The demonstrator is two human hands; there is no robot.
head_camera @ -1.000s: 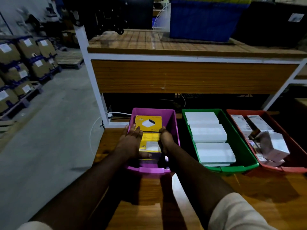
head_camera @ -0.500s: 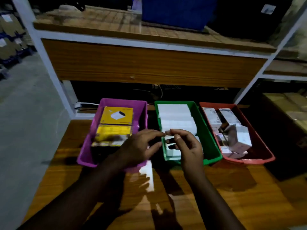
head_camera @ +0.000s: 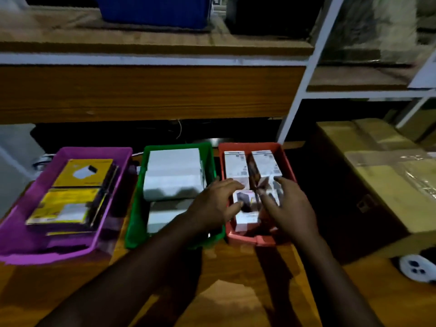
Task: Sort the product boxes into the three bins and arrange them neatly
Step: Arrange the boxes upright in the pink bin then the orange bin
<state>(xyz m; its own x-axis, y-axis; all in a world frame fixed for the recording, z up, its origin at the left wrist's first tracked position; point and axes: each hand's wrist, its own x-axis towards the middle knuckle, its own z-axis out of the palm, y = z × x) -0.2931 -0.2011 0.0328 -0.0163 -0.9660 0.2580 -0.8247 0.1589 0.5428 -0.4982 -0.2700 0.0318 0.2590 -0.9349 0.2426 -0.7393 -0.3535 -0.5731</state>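
Note:
Three bins stand side by side on the wooden table. The purple bin (head_camera: 118,156) on the left holds yellow boxes (head_camera: 85,173). The green bin (head_camera: 139,208) in the middle holds plain white boxes (head_camera: 174,171). The red bin (head_camera: 286,161) on the right holds small white boxes (head_camera: 236,164), some lying loose and tilted. My left hand (head_camera: 214,204) reaches over the red bin's left rim with fingers spread, touching a small tilted white box (head_camera: 245,208). My right hand (head_camera: 290,208) hovers over the bin's right part, fingers apart. Neither hand clearly holds anything.
A wooden shelf (head_camera: 141,90) on a white frame overhangs the bins at the back, with a blue crate (head_camera: 153,10) on top. Large taped cardboard cartons (head_camera: 382,175) stand to the right. A white round object (head_camera: 415,267) lies at the table's right edge.
Both hands have moved right, from in front of the green bin to over the red bin. The view has swung to the right as well.

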